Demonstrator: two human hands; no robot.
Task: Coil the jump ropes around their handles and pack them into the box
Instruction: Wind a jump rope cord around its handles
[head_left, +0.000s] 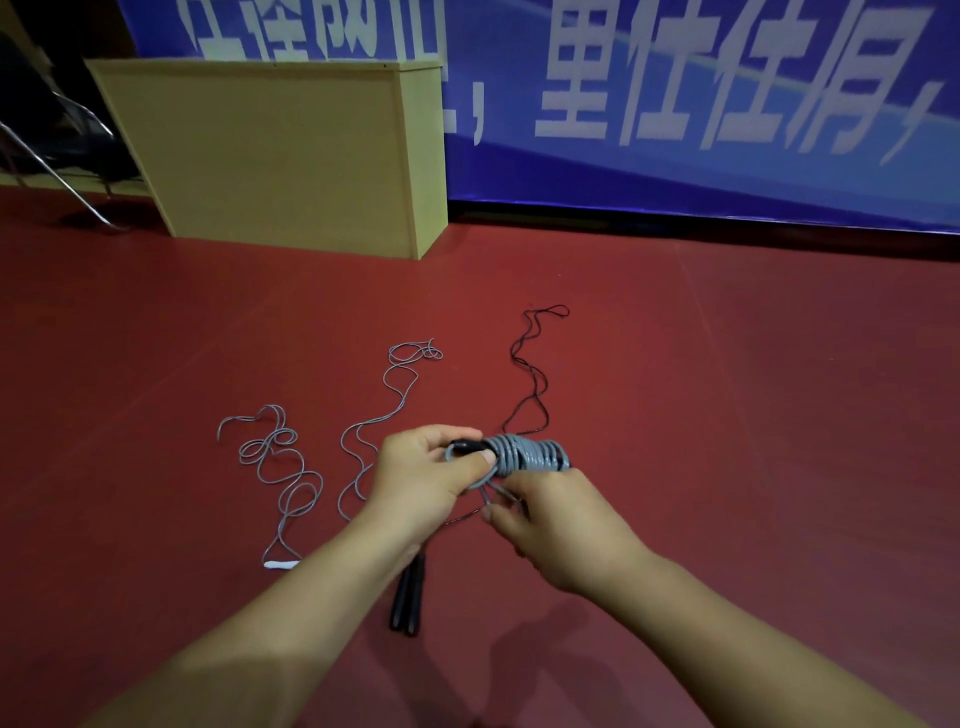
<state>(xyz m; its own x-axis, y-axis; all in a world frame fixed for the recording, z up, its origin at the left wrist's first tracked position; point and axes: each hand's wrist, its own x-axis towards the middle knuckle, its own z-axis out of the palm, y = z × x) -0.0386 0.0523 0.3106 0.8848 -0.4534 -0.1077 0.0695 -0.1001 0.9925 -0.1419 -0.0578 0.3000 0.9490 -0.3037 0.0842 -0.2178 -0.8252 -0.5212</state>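
My left hand (431, 475) grips one end of a pair of black handles with a grey jump rope coiled around them (524, 456). My right hand (556, 525) holds the other side of the bundle from below and pinches the loose grey rope end under it. On the red floor lie a grey rope with a white handle (283, 478), a second grey rope (387, 405), and a black rope (532, 379) whose black handles (408, 597) lie under my left forearm. No packing box is identifiable.
A tan wooden cabinet (280, 156) stands on the floor at the back left. A blue banner with white characters (675, 104) covers the back wall. Metal chair legs (57, 171) show at the far left. Red floor (753, 415) stretches to the right.
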